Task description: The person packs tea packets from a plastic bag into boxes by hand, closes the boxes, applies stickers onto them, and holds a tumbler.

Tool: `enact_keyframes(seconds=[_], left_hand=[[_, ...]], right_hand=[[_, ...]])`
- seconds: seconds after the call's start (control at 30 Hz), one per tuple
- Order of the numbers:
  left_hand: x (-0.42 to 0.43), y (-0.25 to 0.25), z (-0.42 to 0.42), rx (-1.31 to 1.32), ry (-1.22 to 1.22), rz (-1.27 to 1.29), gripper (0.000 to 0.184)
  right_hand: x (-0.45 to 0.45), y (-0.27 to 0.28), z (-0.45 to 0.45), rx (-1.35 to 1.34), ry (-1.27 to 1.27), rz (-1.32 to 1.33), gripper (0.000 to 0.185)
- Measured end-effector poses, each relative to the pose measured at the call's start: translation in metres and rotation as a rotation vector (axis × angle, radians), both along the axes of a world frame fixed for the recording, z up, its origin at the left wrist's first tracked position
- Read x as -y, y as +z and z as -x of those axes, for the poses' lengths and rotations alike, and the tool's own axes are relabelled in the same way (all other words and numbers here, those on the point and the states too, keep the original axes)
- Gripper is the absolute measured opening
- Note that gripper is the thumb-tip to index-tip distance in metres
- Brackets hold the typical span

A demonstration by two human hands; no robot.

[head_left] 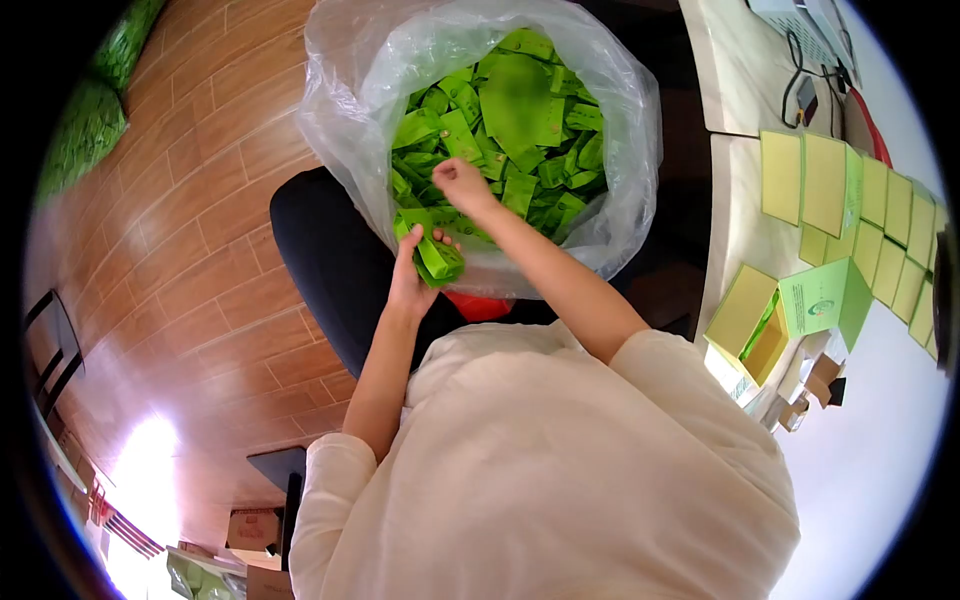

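A large clear plastic bag (632,120) stands open in front of me, filled with small green packets (520,190). At its near left rim my left hand (415,265) is wrapped round several green packets (438,262), thumb on top. My right hand (462,183) hangs over the packets inside the bag, its fingers curled together. Whatever those fingers may hold is too small to make out.
To the right, a table (735,210) bears an open green box (765,335) with packets in it, rows of flat green boxes (885,215), cables and small cartons. Another bag of green packets (85,130) lies on the wooden floor at upper left. Brown cartons (253,532) stand at lower left.
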State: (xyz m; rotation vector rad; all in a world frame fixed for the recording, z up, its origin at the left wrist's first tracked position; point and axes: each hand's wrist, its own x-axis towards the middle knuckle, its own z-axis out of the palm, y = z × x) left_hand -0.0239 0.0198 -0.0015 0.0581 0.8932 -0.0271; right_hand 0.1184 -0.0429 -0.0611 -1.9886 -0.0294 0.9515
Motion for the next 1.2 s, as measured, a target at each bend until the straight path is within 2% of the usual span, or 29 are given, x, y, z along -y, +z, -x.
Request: enact_keyframes(seconds=[0.03, 0.07, 0.2, 0.3, 0.33, 0.47, 0.53, 0.57, 0.63, 0.67, 0.73, 0.77, 0.8, 0.83, 0.87, 0.9, 0.97, 1.0, 1.07, 1.13, 1.17, 1.2], left_hand=[[-0.001, 0.000, 0.002, -0.007, 0.007, 0.000, 0.031], [-0.002, 0.001, 0.006, 0.025, 0.005, -0.026, 0.031], [-0.008, 0.001, 0.005, 0.033, 0.007, -0.099, 0.036], [-0.008, -0.002, -0.001, -0.045, 0.055, -0.108, 0.037], [-0.008, -0.005, 0.000, -0.044, 0.063, -0.071, 0.036], [-0.009, -0.001, -0.011, -0.061, 0.032, -0.007, 0.037], [-0.010, -0.008, -0.014, -0.001, -0.032, 0.051, 0.040], [-0.009, -0.012, -0.015, 0.054, -0.089, 0.099, 0.042], [-0.010, -0.003, -0.017, 0.121, -0.126, 0.118, 0.044], [-0.010, 0.001, -0.016, 0.182, -0.166, 0.134, 0.045], [-0.012, 0.004, -0.014, 0.138, -0.129, 0.150, 0.044], [-0.013, 0.005, -0.013, 0.094, -0.099, 0.170, 0.043], [-0.013, 0.005, -0.012, 0.091, -0.096, 0.168, 0.043], [-0.012, 0.004, -0.011, 0.060, -0.121, 0.003, 0.041], [-0.010, 0.003, -0.010, 0.025, -0.144, -0.160, 0.039], [-0.010, 0.002, -0.011, 0.021, -0.140, -0.159, 0.039], [-0.010, -0.002, -0.013, 0.082, -0.171, -0.412, 0.038], [-0.008, -0.006, -0.014, 0.080, -0.168, -0.406, 0.038], [-0.003, -0.014, -0.015, -0.064, -0.182, -0.494, 0.040], [-0.004, -0.017, -0.020, -0.088, -0.144, -0.426, 0.040], [-0.006, -0.017, -0.020, -0.109, -0.110, -0.364, 0.040], [-0.007, -0.016, -0.020, -0.124, -0.104, -0.366, 0.040]], right_hand=[[-0.010, -0.008, 0.005, 0.107, 0.155, 0.078, 0.036], [-0.021, -0.016, 0.010, 0.053, 0.158, 0.104, 0.047], [-0.049, -0.039, 0.020, 0.219, 0.393, 0.235, 0.054], [-0.044, -0.058, 0.009, 0.185, 0.395, 0.234, 0.056], [-0.036, -0.056, 0.004, 0.178, 0.339, 0.182, 0.051], [0.017, -0.011, -0.024, 0.113, 0.294, 0.122, 0.041], [0.038, 0.007, -0.027, 0.134, 0.245, -0.221, 0.031], [0.044, 0.019, -0.022, 0.139, 0.247, -0.216, 0.031], [0.045, 0.060, -0.005, 0.363, 0.300, -0.478, 0.031], [0.046, 0.069, 0.003, 0.361, 0.306, -0.482, 0.031], [0.048, 0.081, 0.015, 0.649, 0.666, -0.336, 0.049], [0.050, 0.084, 0.019, 0.647, 0.669, -0.341, 0.049], [0.052, 0.086, 0.021, 0.622, 0.788, -0.247, 0.058], [0.054, 0.085, 0.022, 0.595, 0.905, -0.152, 0.066], [0.059, 0.076, 0.020, 0.687, 0.942, -0.119, 0.071], [0.058, 0.073, 0.014, 0.682, 0.947, -0.122, 0.071], [0.052, 0.064, -0.004, 0.653, 0.952, -0.121, 0.064], [0.047, 0.049, -0.013, 0.734, 0.820, -0.192, 0.058], [0.024, 0.029, -0.030, 0.784, 0.666, 0.058, 0.050], [-0.007, 0.014, -0.047, 0.787, 0.657, 0.243, 0.045], [-0.022, 0.005, -0.052, 0.779, 0.665, 0.237, 0.045], [-0.036, -0.007, -0.055, 0.903, 0.724, 0.262, 0.043]])
